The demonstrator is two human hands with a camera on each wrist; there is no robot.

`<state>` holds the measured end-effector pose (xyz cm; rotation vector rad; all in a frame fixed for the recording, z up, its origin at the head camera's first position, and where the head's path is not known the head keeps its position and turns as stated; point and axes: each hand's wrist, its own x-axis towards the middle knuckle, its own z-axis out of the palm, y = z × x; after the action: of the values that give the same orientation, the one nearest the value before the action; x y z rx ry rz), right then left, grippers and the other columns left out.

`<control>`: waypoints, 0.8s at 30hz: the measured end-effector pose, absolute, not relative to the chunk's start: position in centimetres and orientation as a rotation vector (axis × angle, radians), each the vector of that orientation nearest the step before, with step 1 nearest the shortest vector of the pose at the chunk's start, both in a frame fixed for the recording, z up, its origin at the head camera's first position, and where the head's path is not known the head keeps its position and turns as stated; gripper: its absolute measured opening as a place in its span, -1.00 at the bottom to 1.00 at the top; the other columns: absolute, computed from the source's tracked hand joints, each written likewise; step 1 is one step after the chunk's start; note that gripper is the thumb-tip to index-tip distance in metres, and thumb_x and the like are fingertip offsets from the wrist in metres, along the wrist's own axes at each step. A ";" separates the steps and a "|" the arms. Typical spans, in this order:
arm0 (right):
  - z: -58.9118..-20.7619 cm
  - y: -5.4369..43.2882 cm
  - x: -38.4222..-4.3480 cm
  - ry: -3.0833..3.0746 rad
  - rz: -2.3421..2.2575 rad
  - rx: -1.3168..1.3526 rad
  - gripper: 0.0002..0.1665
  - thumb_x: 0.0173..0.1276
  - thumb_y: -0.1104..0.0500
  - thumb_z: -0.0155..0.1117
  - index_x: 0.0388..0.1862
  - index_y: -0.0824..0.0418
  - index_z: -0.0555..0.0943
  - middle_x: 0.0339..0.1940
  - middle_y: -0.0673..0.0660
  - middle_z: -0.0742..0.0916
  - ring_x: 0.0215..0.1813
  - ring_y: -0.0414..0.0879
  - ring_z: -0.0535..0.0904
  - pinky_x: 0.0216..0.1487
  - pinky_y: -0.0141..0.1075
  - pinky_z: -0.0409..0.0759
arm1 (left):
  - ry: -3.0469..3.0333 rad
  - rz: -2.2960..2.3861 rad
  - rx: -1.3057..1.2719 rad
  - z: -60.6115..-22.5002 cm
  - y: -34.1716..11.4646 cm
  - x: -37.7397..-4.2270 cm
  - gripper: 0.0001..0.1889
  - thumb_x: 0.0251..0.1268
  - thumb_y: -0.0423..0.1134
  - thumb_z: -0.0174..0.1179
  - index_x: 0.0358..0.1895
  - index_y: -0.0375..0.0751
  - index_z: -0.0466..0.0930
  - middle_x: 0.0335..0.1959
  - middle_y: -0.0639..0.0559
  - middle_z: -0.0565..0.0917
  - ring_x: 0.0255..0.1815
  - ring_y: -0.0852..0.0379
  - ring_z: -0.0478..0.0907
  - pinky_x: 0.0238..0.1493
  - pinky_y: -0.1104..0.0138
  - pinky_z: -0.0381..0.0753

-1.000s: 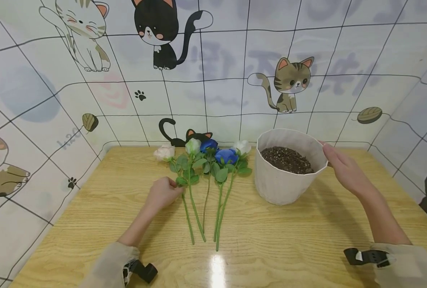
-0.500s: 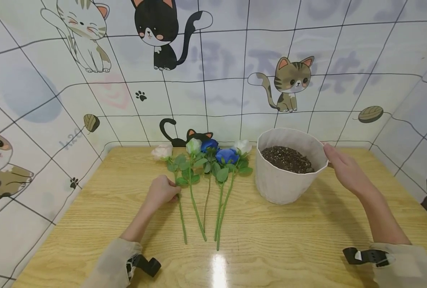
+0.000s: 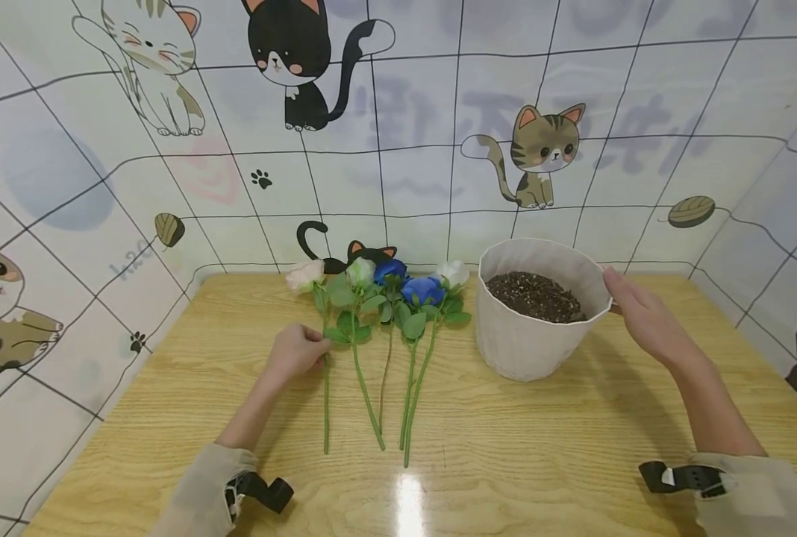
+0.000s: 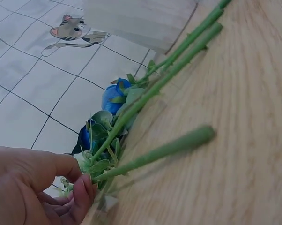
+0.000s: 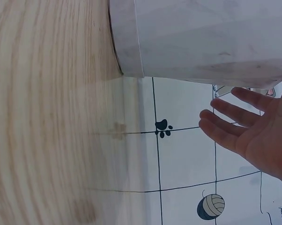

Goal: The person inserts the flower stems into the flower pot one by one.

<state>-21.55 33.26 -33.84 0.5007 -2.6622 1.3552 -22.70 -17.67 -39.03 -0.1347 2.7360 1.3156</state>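
In the head view my left hand (image 3: 296, 350) pinches the green stem of a pale pink rose (image 3: 304, 276), the leftmost of several cut roses lying on the wooden table. The left wrist view shows that stem (image 4: 159, 152) coming out from between thumb and fingers of the left hand (image 4: 42, 187). Beside it lie a greenish-white rose (image 3: 360, 274), two blue roses (image 3: 424, 291) and a white rose (image 3: 452, 274). My right hand (image 3: 650, 317) touches the right rim of a white pot (image 3: 526, 347) holding dark soil (image 3: 536, 297). Its fingers (image 5: 234, 112) are extended, apart from the wall.
The wooden table (image 3: 506, 455) runs back to a cat-patterned wall covering (image 3: 419, 179), which also stands at both sides. The pot is to the right of the flowers. A black camera band (image 3: 683, 477) sits on the right sleeve, and another (image 3: 260, 492) on the left.
The pink rose's stem has swung left, its lower end moving away from the other stems, while my left hand shifted slightly left with it. The right hand and pot stay put.
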 end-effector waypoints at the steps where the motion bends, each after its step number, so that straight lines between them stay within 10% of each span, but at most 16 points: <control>1: -33.9 33.2 -21.6 -2.655 1.365 0.519 -0.28 0.73 -0.06 -0.47 0.53 0.44 0.20 0.40 0.49 0.42 0.16 -0.59 0.38 0.05 -0.71 0.40 | 2.713 1.361 -0.143 -38.9 -17.7 -22.7 -0.79 0.30 -0.33 0.22 -0.17 -0.47 0.68 -0.51 -0.12 0.71 -0.54 0.13 0.62 -0.49 0.39 0.59; 8: -34.2 32.9 -21.9 -2.606 1.511 0.632 -0.26 0.74 -0.06 -0.50 0.52 0.51 0.14 0.28 0.12 0.55 0.19 -0.47 0.49 0.12 -0.60 0.49 | 2.624 1.573 -0.094 -38.3 -17.3 -22.7 -0.48 0.27 -0.47 0.09 0.31 -0.58 0.39 -0.34 -0.12 0.62 -0.48 0.16 0.57 -0.36 0.33 0.61; 24: -34.8 32.6 -21.9 -2.618 1.703 0.485 -0.23 0.71 -0.18 -0.51 0.59 0.34 0.05 0.36 0.13 0.39 0.16 -0.50 0.44 0.00 -0.52 0.59 | 2.677 1.883 0.132 -37.2 -16.4 -22.7 -0.72 0.50 -0.30 0.14 0.10 -0.46 0.55 -0.22 -0.25 0.65 -0.57 0.11 0.62 -0.42 0.25 0.73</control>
<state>-21.91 32.64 -34.85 0.4848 -2.6176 1.7033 -22.74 -16.40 -37.18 0.1315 2.6770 1.8831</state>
